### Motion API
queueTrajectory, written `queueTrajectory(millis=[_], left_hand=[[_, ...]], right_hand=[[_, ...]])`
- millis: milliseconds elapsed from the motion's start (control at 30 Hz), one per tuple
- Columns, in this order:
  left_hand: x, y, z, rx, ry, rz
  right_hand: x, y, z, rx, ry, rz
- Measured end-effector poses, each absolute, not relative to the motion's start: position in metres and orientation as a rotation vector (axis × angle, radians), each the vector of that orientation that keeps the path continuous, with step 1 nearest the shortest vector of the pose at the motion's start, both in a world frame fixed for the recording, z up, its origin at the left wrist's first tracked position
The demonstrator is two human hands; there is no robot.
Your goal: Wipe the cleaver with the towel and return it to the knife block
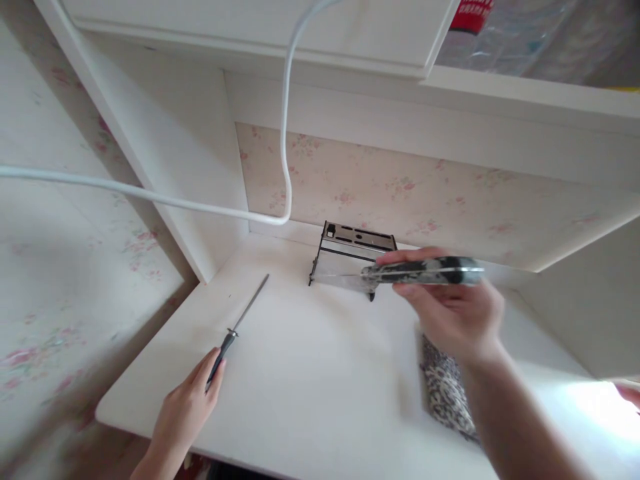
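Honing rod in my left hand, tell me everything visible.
The honing rod has a slim, grey, metal-looking shaft, a small metallic guard and a dark handle. The left hand grips the handle; the shaft points forward and rightward over the white tabletop. Whether its tip touches is unclear.

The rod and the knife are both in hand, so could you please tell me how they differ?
The rod is slim, while the knife has a broad, blurred blade. The rod has a plain dark handle; the knife's is mottled black and grey. The rod points away from the person, in the left hand; the knife points leftward, in the right hand. Both are gripped by their handles.
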State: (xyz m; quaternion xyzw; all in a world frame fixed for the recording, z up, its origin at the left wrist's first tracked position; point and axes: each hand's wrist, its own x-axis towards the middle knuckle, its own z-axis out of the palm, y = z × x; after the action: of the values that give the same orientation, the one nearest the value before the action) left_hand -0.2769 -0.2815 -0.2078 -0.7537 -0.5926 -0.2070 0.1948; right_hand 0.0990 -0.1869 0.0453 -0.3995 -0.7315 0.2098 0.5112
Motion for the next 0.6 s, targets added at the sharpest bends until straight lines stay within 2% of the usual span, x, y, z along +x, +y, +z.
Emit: queueTrajectory(millis=[133, 367, 600], left_hand=[[-0.272, -0.285, -0.2, -1.967, -1.732, -0.517], [-0.276, -0.294, -0.2, -1.869, -1.763, -0.583], [-0.278, -0.291, -0.203, -1.877, -1.835, -0.696]], right_hand=[[0.061, -0.184, -0.003, -0.848, -1.756, 0.663], [0.013, -0.193, -0.077, -0.442, -2.058, 0.312], [-0.007, -0.201, -0.126, -0.354, -2.268, 0.189]])
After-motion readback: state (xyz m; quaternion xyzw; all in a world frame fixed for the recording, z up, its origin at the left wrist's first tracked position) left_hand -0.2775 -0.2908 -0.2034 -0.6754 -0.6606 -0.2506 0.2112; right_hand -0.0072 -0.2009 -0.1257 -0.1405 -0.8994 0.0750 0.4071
